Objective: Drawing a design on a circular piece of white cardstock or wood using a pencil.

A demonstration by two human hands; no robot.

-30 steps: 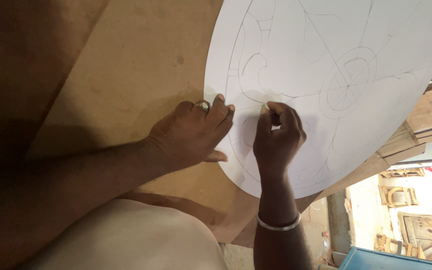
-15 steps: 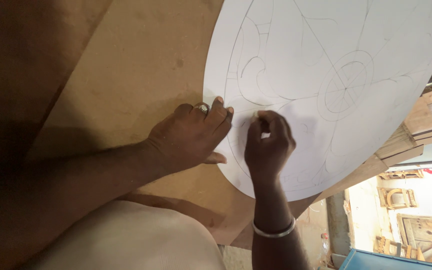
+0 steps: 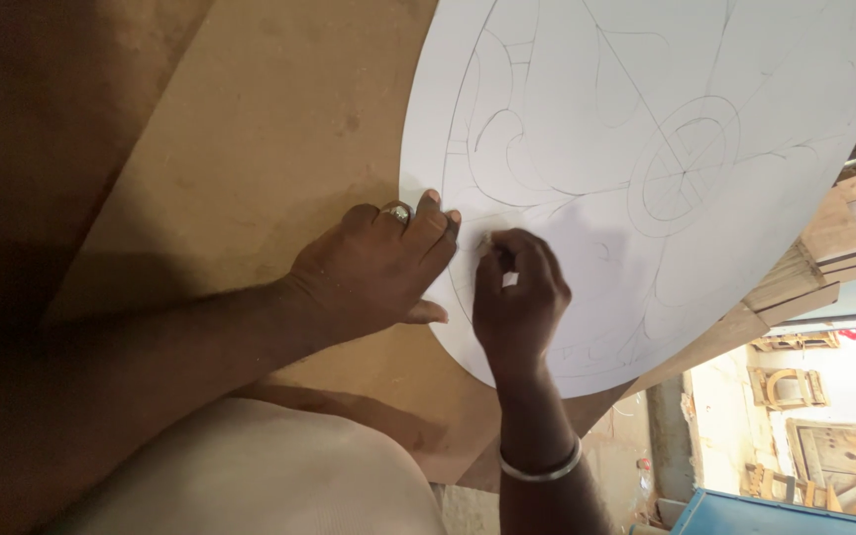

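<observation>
From the head camera, you look down on a large round white sheet [image 3: 646,168] covered with pencilled curves, spokes and a small wheel shape, and it lies on a brown board [image 3: 250,149]. Your left hand [image 3: 374,267] lies flat with the fingers spread, and their tips press the sheet's left edge while the palm rests on the board just beside it; it grips nothing. A ring [image 3: 397,211] sits on one finger of that hand. Your right hand [image 3: 517,297] rests on the sheet near its lower left edge, just beside the left fingertips, with fingers curled tight as if pinching something small; what it pinches is hidden. A metal bangle [image 3: 539,470] circles that wrist, below the sheet's lower rim.
</observation>
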